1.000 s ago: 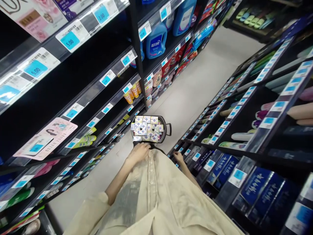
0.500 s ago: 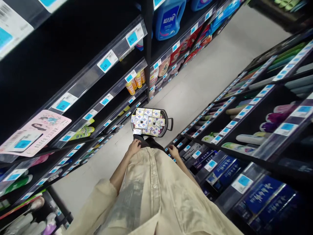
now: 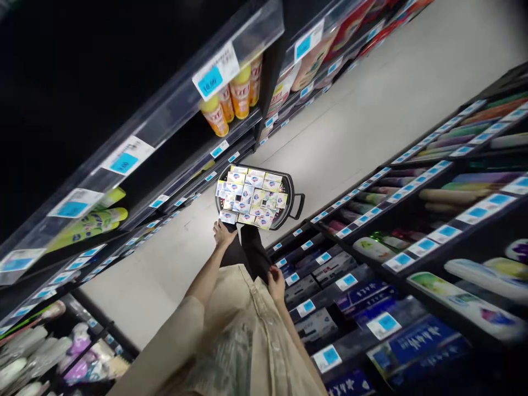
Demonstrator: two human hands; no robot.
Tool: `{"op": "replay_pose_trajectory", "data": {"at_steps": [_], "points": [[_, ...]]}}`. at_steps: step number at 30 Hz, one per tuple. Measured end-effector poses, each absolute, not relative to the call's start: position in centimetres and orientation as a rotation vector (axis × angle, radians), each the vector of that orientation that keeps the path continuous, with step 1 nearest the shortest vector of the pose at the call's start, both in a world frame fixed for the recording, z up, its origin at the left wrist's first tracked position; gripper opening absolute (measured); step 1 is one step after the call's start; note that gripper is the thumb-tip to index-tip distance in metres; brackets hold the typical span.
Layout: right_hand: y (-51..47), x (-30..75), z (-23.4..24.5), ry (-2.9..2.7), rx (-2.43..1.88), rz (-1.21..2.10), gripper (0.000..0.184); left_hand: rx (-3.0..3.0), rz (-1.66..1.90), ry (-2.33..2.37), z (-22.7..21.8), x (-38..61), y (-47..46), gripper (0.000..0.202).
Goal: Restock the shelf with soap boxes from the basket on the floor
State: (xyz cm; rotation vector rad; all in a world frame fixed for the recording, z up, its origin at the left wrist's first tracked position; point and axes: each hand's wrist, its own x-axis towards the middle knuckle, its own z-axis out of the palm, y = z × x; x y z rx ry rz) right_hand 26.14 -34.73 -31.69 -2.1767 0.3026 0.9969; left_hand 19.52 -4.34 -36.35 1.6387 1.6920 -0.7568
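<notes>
Between black shelves (image 3: 167,121), small white-and-yellow cardboard boxes (image 3: 247,199) lie piled in a black plastic basket (image 3: 291,187). Nearer the body, left hand (image 3: 225,235) and right hand (image 3: 276,282) curl loosely, any grip unclear; level handling would steady the pile.

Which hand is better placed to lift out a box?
Probably the left hand: it is close to the boxes in the basket; the right hand is farther back, by the shirt.

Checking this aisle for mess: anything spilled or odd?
The beige shirt has a greyish patch on its front, unlike the surrounding cloth; cause unclear. No spill shows on the floor; the boxes sit in the basket.
</notes>
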Motion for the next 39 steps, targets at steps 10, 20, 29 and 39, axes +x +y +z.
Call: {"op": "replay_pose_trajectory", "data": {"at_steps": [10, 20, 29, 39], "points": [[-33.0, 19.5, -35.3, 0.869, -1.878, 1.010, 0.050, 1.716, -0.777, 1.769, -46.7, 21.6, -2.1, 0.117], [-25.1, 20.7, -34.4, 1.153, -1.368, 1.076, 0.058, 1.809, -0.738, 1.221, -38.3, 19.4, -3.8, 0.102], [-28.4, 23.6, -34.2, 1.175, -0.906, 1.159, 0.041, 1.446, -0.783, 0.283, -36.3, 23.0, -8.6, 0.079], [-33.3, 24.4, -33.7, 1.409, -0.901, 0.793, 0.042, 2.136, -0.928, 0.145, -45.2, 35.2, -11.3, 0.048]]}}
